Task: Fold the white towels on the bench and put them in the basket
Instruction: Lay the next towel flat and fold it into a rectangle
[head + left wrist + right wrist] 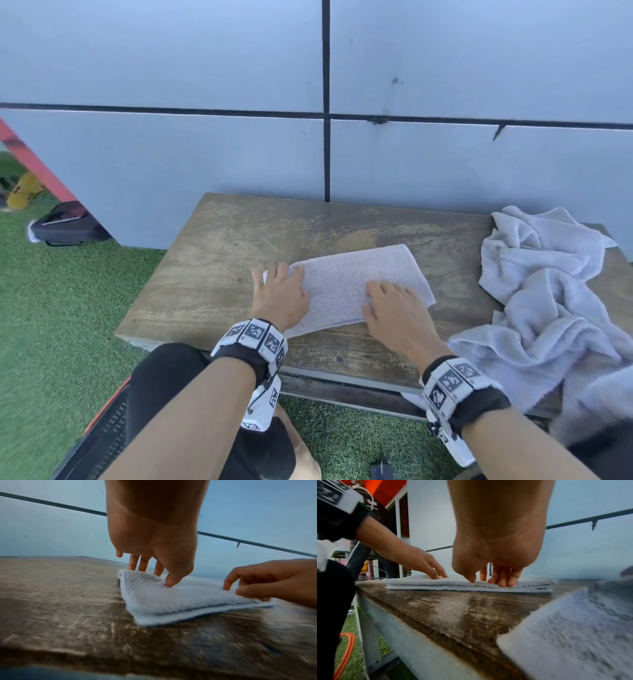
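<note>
A folded white towel (356, 284) lies flat in the middle of the wooden bench (212, 267). My left hand (279, 293) rests on its left end, fingers straight and reaching past the edge. In the left wrist view the left hand (159, 572) has its thumb down on the towel (180, 599). My right hand (394, 306) presses on the right near part. In the right wrist view the right hand's (488, 580) fingertips and thumb sit on top of the layered towel (530, 584). A black mesh basket with an orange rim (102, 428) stands on the grass at my lower left.
A crumpled heap of unfolded white towels (548, 291) covers the bench's right end and hangs over its front edge. A grey panelled wall (205, 154) rises directly behind the bench. A black bag (65, 226) lies on the green turf at left.
</note>
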Demonstrator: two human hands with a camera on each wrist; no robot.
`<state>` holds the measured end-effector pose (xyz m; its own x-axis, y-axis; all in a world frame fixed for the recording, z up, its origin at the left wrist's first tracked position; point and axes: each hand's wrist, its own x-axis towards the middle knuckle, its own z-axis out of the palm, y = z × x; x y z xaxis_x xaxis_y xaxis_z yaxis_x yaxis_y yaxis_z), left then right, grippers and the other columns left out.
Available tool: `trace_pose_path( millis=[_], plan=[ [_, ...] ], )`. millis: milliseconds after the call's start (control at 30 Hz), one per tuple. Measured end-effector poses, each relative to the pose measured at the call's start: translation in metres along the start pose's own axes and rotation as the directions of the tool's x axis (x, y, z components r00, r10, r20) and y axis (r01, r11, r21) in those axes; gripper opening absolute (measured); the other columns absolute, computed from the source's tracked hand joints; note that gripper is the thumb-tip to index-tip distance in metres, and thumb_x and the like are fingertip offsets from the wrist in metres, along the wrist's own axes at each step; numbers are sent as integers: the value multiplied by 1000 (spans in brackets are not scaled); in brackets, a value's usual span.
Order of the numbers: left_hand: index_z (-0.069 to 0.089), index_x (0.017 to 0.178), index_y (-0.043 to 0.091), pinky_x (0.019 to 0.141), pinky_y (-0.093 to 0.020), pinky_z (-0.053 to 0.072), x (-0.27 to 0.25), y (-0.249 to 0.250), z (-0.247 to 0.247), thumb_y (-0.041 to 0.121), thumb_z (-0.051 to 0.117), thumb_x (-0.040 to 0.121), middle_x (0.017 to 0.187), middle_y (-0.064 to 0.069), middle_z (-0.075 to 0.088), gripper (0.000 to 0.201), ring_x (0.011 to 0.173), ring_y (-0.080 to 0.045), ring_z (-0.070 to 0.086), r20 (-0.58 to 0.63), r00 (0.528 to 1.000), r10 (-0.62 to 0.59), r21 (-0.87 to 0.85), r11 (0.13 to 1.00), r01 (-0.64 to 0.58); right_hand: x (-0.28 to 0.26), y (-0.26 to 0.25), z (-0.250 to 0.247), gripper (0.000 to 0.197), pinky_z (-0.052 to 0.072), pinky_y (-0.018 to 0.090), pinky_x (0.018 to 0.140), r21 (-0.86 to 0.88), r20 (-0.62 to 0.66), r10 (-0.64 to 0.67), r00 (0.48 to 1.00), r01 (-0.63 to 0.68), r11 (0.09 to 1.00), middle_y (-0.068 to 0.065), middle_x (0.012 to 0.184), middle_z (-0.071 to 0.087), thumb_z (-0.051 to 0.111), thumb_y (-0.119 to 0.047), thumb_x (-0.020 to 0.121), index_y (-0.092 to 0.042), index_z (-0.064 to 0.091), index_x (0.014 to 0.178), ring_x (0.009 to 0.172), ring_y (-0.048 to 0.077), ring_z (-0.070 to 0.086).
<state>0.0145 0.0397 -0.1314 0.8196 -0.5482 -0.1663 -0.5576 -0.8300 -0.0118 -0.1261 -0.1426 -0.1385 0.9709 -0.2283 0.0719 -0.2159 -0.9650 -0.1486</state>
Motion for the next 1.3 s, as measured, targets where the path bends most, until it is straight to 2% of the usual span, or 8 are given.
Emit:
trace_pose_path(
  millis=[100,267,433,667,967,1100,1233,1300],
  plan=[
    [52,127,16,109,-51,26,-20,6,-6,34,37,97,126,-13,51,38,116,-33,47,-17,1000,24,33,999,-23,-8,7,-1,29,47,33,75,86,5,75,997,-75,993,2,110,51,34,-30,101,-19,48,124,99,22,51],
    [56,120,33,94,-45,52,-42,3,-10,23,46,96,124,-3,61,27,105,-22,61,175,952,251,-430,889,-155,-16,35,-9,55,34,47,111,101,149,193,970,-209,973,6,157,20,44,-11,94,-17,28,146,141,32,28],
    [21,146,51,102,-43,38,-63,6,2,9,58,78,131,1,28,88,121,-25,35,194,897,397,-265,902,-342,-42,45,-8,75,40,43,108,171,255,87,963,-134,976,1,161,13,45,4,88,-31,22,151,143,29,26],
    [12,148,58,117,-61,16,-74,21,9,40,81,71,152,3,7,105,138,-28,16,218,875,432,-125,902,-414,-66,40,-11,83,30,43,114,115,270,85,959,-120,986,0,160,9,49,2,86,-30,15,155,143,28,15],
    [71,96,23,109,-47,37,-78,28,-5,36,65,91,137,-1,48,15,125,-20,34,6,860,510,-291,824,-486,-84,37,-25,83,9,50,121,189,373,-78,925,6,982,-13,161,-4,63,-26,72,-37,28,146,149,18,-9],
    [68,89,12,67,-35,53,-78,38,-22,30,56,99,80,-2,65,24,62,-8,51,-112,899,423,-578,708,-406,-88,32,-25,114,2,51,121,199,476,-151,866,61,978,-13,161,-16,76,-51,71,-34,3,156,148,17,-14],
    [67,96,10,48,-21,33,-80,35,-29,32,55,101,70,-1,56,25,48,-5,37,-182,947,264,-797,525,-300,-85,27,-27,71,30,49,116,432,271,-102,957,-27,901,-10,150,39,75,-43,81,-29,46,144,136,13,31],
    [65,97,9,52,-23,31,-81,31,-30,38,52,102,70,-6,53,32,52,-7,37,-223,950,218,-825,477,-303,-84,25,-35,20,53,40,89,594,93,-26,995,-35,804,-6,108,70,68,-29,91,-34,66,111,95,11,62]
  ],
)
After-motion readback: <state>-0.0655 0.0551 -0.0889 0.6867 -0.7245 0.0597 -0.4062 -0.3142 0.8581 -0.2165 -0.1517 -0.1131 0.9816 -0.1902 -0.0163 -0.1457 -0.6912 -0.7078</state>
